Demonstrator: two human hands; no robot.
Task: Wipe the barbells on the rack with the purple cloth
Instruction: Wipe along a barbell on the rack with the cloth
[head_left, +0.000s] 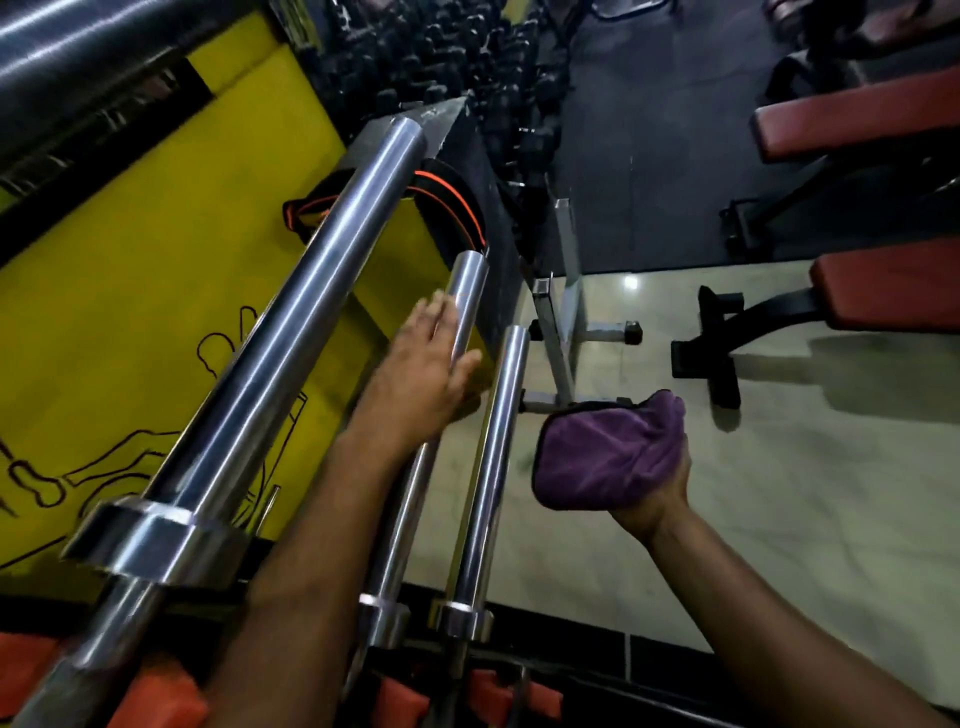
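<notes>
Three chrome barbells lean side by side from the bottom of the head view. The thickest, the big barbell (291, 312), runs at the left. The middle barbell (465, 296) has my left hand (421, 379) against its sleeve, fingers spread, part of the bar hidden under my forearm. The right barbell (493, 457) stands bare. To its right my right hand (660, 493) holds up the bunched purple cloth (613, 452), clear of every bar.
A yellow wall (130, 312) with black drawn figures is at the left. Red-padded benches (883, 291) stand on the tiled floor at the right, a metal stand (566, 312) beyond the bars. Dark dumbbells (441, 52) fill the back. Orange rack parts (156, 696) sit below.
</notes>
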